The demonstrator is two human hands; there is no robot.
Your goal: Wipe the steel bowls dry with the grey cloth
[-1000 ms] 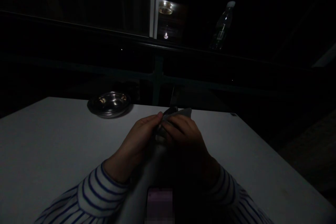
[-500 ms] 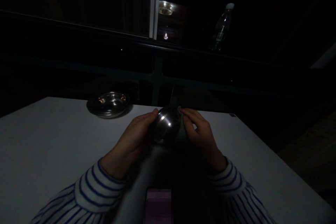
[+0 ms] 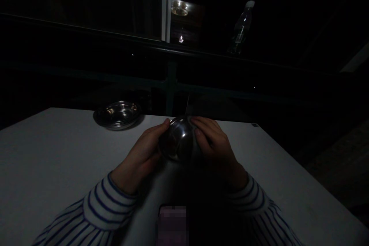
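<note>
A shiny steel bowl (image 3: 176, 140) is held up over the white table, tilted with its rounded outside facing me. My left hand (image 3: 145, 146) grips its left rim, thumb along the top edge and the other fingers mostly hidden behind. At the bowl's right side, my right hand (image 3: 213, 138) presses a greyish cloth (image 3: 193, 127) against the metal. Only a narrow edge of this cloth shows beneath the fingers; deep shadow hides the rest.
Several nested steel bowls (image 3: 118, 116) stand near the far left edge of the white table (image 3: 72, 153). A phone-like object (image 3: 172, 225), partly blurred, lies close in front of me. Beyond the table, a plastic bottle (image 3: 242, 29) stands by the dark window.
My right hand has moved left over the bowl's side with the cloth, its fingers lying flatter. The bowl has turned and shifted slightly left in my left hand.
</note>
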